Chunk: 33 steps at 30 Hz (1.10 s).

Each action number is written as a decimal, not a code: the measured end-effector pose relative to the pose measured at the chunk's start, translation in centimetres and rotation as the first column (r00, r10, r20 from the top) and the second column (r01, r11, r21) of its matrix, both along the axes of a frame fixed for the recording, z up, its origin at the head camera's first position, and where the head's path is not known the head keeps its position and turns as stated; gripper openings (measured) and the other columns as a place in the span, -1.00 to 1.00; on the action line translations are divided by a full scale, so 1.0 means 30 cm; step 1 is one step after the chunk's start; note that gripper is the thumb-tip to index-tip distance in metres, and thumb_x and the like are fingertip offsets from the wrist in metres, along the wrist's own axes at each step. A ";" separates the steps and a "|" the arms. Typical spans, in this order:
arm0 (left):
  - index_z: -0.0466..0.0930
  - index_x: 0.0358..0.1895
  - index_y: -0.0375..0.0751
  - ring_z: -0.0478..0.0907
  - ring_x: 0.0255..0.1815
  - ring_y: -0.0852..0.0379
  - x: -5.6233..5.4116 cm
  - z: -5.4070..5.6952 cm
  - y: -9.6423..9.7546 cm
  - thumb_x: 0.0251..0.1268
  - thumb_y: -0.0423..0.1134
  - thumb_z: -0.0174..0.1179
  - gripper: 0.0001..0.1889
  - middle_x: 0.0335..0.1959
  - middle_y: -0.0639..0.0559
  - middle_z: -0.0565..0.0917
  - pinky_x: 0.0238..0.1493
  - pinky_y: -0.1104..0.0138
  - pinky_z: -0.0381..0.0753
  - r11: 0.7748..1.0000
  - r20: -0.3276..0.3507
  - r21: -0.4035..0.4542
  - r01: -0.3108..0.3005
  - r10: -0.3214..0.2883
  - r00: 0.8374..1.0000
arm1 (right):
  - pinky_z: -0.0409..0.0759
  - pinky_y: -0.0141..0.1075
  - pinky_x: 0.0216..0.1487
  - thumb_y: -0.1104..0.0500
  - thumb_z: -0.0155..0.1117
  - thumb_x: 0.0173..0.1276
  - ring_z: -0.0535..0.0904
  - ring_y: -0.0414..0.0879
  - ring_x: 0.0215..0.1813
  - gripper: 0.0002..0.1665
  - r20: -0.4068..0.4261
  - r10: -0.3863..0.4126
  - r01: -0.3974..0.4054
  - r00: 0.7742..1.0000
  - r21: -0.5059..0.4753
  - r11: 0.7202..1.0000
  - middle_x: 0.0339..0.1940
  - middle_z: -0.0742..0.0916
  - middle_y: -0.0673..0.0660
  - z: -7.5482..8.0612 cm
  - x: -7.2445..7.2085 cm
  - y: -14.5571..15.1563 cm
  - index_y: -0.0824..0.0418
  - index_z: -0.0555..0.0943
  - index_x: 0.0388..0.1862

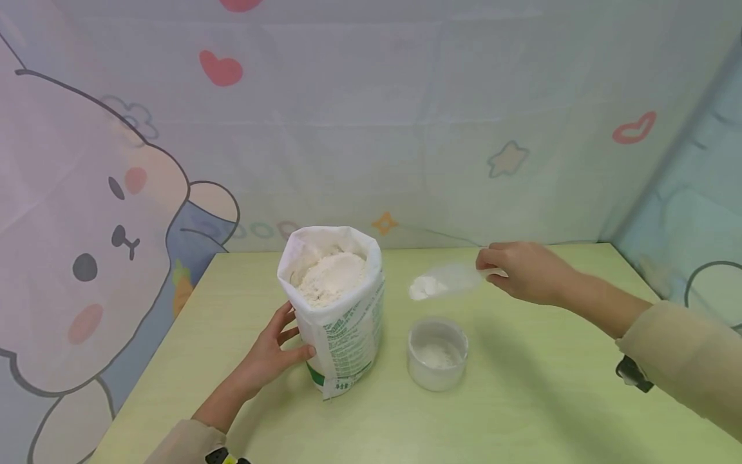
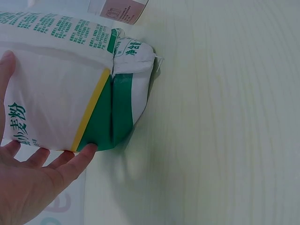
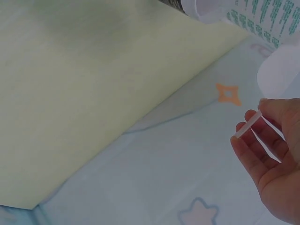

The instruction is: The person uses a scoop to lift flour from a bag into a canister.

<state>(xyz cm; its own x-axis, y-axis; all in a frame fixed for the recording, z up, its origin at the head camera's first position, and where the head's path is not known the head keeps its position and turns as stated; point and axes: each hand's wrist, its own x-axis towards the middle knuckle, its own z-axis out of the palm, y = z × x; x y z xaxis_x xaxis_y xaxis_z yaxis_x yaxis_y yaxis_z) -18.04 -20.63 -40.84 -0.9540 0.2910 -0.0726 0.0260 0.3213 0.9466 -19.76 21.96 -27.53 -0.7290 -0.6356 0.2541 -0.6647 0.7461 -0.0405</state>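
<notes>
An open-topped white bag of flour (image 1: 342,335) with green print stands upright on the table, full of white flour (image 1: 333,278) nearly to its rim. My left hand (image 1: 268,357) holds the bag's left side, thumb on one face and fingertips on another, as the left wrist view (image 2: 37,183) shows. My right hand (image 1: 524,272) pinches the handle of a translucent scoop (image 1: 455,278) in the air, right of the bag. Some flour lies in the scoop's front end. Below the scoop stands a small clear round tub (image 1: 437,370) with a little flour inside.
A pale yellow-green wood-grain table (image 1: 522,412) carries the bag and the tub. Behind it hangs a cloth backdrop (image 1: 406,129) with a cartoon bear, hearts and stars. In the left wrist view, part of the tub's label (image 2: 124,10) shows beyond the bag.
</notes>
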 end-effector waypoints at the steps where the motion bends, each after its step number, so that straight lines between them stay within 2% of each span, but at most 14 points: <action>1: -0.13 0.42 0.32 0.07 0.38 -0.28 0.000 -0.001 0.000 0.02 -0.10 0.36 -0.04 0.44 -0.04 0.00 0.12 -0.15 0.39 1.000 -0.002 0.001 0.000 0.000 1.000 | 0.55 -0.28 -0.37 0.35 0.35 0.07 0.58 -0.15 -0.37 -0.78 0.004 0.003 -0.003 1.000 0.006 1.000 -0.37 0.63 -0.06 -0.005 0.000 0.001 0.11 0.58 -0.32; 7: -0.13 0.41 0.33 0.08 0.38 -0.27 0.000 -0.002 0.000 0.03 -0.11 0.36 -0.04 0.44 -0.04 0.00 0.12 -0.15 0.39 1.000 -0.003 0.003 0.000 0.000 1.000 | 0.56 -0.25 -0.35 0.36 0.36 0.05 0.58 -0.13 -0.35 -0.77 0.024 0.010 -0.011 1.000 0.043 0.999 -0.38 0.62 -0.06 -0.021 0.003 0.003 0.11 0.58 -0.34; 14: -0.14 0.42 0.31 0.07 0.39 -0.27 0.003 0.002 0.003 0.02 -0.10 0.36 -0.03 0.44 -0.05 0.00 0.12 -0.16 0.38 1.000 0.002 -0.004 -0.002 0.002 1.000 | 0.56 -0.24 -0.38 0.38 0.37 0.02 0.57 -0.08 -0.35 -0.75 -0.001 -0.001 0.001 1.000 0.108 0.994 -0.40 0.62 -0.04 -0.022 0.013 -0.004 0.11 0.57 -0.36; 21: -0.13 0.42 0.31 0.07 0.39 -0.27 -0.001 -0.001 0.003 0.02 -0.10 0.36 -0.03 0.43 -0.04 0.01 0.12 -0.14 0.40 1.000 -0.001 -0.002 0.001 -0.001 1.000 | 0.54 -0.29 -0.43 0.39 0.40 -0.04 0.54 -0.07 -0.36 -0.74 -0.099 0.025 -0.004 0.995 0.209 0.978 -0.43 0.59 -0.03 -0.018 0.018 -0.021 0.13 0.58 -0.40; 26: -0.12 0.41 0.33 0.08 0.38 -0.27 -0.003 -0.003 0.001 0.02 -0.10 0.36 -0.04 0.43 -0.03 0.02 0.12 -0.14 0.39 1.000 -0.003 0.003 0.002 -0.002 1.000 | 0.49 -0.38 -0.51 0.36 0.46 -0.10 0.45 -0.11 -0.42 -0.71 -0.198 0.096 -0.037 0.975 0.284 0.958 -0.47 0.54 -0.05 -0.011 0.015 -0.038 0.12 0.57 -0.41; 33: -0.12 0.41 0.34 0.07 0.39 -0.26 -0.003 -0.001 0.001 0.02 -0.10 0.36 -0.04 0.44 -0.02 0.01 0.13 -0.15 0.38 1.000 0.005 0.001 -0.006 0.006 1.000 | 0.38 -0.42 -0.59 0.42 0.43 -0.09 0.35 -0.13 -0.47 -0.70 -0.256 0.143 -0.033 0.956 0.391 0.920 -0.49 0.53 -0.02 0.007 0.020 -0.076 0.16 0.55 -0.41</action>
<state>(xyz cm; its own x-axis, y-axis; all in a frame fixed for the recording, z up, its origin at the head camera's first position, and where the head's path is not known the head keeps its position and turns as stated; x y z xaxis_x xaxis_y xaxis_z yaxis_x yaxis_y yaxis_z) -18.13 -20.60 -40.88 -0.9552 0.2855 -0.0776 0.0189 0.3207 0.9470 -19.17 19.69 -27.34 -0.6022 -0.7817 0.1624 -0.6718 0.6060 0.4259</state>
